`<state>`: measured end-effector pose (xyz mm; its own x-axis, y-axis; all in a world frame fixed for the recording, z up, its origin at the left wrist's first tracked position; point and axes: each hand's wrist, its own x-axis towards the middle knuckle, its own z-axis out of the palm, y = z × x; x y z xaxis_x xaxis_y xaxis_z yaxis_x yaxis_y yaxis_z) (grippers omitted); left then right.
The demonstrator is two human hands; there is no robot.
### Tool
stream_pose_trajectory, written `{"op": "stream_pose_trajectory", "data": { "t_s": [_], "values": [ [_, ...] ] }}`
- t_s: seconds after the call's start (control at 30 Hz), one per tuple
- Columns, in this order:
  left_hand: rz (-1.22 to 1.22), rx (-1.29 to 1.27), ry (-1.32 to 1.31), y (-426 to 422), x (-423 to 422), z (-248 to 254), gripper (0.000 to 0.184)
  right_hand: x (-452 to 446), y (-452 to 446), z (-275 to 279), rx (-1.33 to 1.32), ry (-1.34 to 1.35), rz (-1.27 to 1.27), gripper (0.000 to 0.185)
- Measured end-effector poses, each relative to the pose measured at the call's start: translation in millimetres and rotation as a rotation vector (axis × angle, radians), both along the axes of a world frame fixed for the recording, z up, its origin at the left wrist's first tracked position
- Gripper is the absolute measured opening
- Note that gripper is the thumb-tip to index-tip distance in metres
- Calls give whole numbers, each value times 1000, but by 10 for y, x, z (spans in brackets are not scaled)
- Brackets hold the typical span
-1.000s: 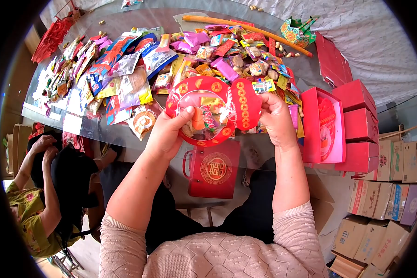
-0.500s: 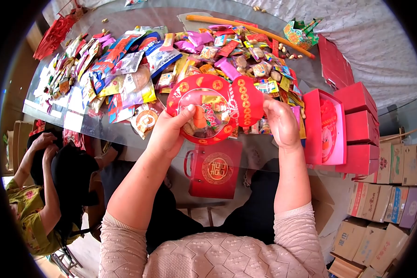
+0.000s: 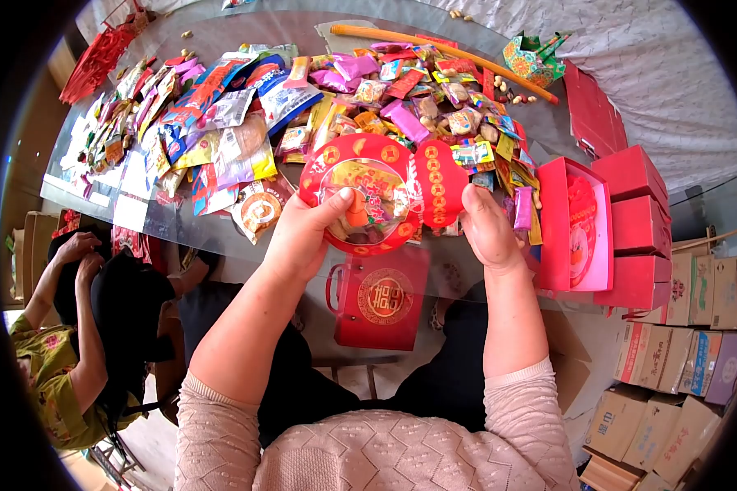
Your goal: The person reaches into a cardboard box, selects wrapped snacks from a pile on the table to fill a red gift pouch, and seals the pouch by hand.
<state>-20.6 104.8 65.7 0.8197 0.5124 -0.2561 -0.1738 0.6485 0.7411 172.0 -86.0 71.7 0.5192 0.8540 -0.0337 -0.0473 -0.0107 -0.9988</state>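
A red gourd-shaped candy bag with gold coin patterns and a clear round window is held above the table's near edge. Wrapped sweets show through its window. My left hand grips the round part from the left, its thumb lying on the window and its other fingers hidden beneath. At the narrower right end, my right hand pinches the bag's edge between thumb and fingers. Just beyond the bag lies a broad heap of wrapped sweets and snacks on the glass table.
An open red box with a pink inside holds a red bag; more red boxes stand beside it. A long orange stick lies behind the heap. Below hangs a red case. Cartons are stacked right; another person sits left.
My right hand has turned, so its thumb now shows closed over the bag's right end. The bag has shifted slightly and the glare on its window differs. My left hand keeps its grip.
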Motion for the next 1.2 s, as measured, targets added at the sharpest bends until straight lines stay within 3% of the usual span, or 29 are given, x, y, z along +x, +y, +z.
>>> {"op": "stream_pose_trajectory", "data": {
  "t_s": [0.67, 0.87, 1.07, 1.2],
  "values": [
    [9, -4, 23, -13, -5, 54, 36, 21, -15, 85, -32, 0, 79, 48],
    [21, -25, 4, -9, 18, 1, 38, -180, 141, 213, 86, 47, -92, 45],
    [23, -30, -15, -2, 24, -13, 38, 44, -9, 34, 12, 75, 22, 47],
    [11, -39, 10, -9, 11, 33, 36, -162, 112, 204, 59, 44, -57, 46]
  ]
}}
